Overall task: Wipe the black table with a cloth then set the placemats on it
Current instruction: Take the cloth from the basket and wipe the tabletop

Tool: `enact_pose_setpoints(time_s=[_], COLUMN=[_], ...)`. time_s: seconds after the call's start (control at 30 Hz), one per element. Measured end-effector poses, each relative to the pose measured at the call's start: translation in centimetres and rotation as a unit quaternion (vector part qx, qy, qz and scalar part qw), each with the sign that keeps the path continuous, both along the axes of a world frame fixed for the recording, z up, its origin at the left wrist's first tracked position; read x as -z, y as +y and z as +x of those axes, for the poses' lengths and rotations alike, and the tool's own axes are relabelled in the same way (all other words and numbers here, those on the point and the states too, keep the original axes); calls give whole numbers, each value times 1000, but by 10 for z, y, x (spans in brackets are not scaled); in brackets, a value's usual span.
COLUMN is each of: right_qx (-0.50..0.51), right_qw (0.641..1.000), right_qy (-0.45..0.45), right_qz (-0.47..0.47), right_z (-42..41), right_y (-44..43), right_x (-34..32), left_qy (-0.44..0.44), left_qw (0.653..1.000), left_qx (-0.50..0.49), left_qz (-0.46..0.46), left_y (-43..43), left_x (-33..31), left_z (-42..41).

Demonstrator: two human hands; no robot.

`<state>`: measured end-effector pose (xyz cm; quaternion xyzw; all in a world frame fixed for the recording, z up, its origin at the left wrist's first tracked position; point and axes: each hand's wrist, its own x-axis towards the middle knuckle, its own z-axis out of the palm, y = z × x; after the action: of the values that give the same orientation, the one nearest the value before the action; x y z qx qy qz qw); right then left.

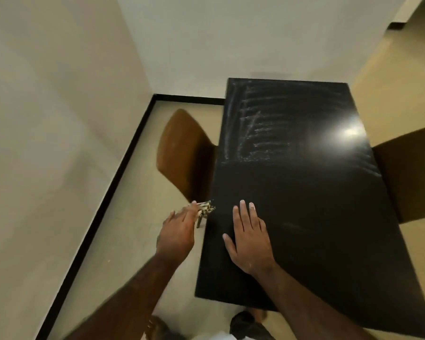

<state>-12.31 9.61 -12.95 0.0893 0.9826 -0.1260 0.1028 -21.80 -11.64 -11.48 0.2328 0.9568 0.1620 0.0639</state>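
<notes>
The black table [304,217] runs away from me, with pale wipe streaks on its far half and a bright glare spot at the right. My right hand [249,238] lies flat on the near left part of the tabletop, fingers spread, holding nothing. My left hand [179,231] reaches in beside the table's left edge. Its fingers are on a small bunched cloth [205,209] with brown and cream stripes, right at that edge. The hand is blurred and hides most of the cloth. No placemats are in view.
A brown chair [184,153] stands tucked at the table's left side and another brown chair [412,173] at its right. Pale walls with a black skirting [113,187] close off the left and far sides. My feet [248,323] show below the table's near edge.
</notes>
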Motion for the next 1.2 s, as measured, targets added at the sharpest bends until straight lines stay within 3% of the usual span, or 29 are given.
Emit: enact_pose_setpoints(time_s=[0.2,0.37,0.6,1.0,1.2], right_qx=[-50,-93,-127,-76,-58], right_qw=[998,993,987,991,992], right_qy=[23,32,53,85,93], right_qz=[33,64,87,72,58], right_z=[-60,-113,-186,-364,-475], right_y=[-147,-257,-355,-355,-314], right_x=[-23,-42,-64,-33,-43], left_qy=[74,70,112,74,121], left_qw=[994,992,990,995,991], left_qx=[-80,-108,-87,-64,-37], left_qz=[25,21,-22,-36,-53], left_y=[-153,-263,-362,-360,-316], left_x=[-7,-15,-31,-28,-42], left_z=[-24,-53,-106,-299,-417])
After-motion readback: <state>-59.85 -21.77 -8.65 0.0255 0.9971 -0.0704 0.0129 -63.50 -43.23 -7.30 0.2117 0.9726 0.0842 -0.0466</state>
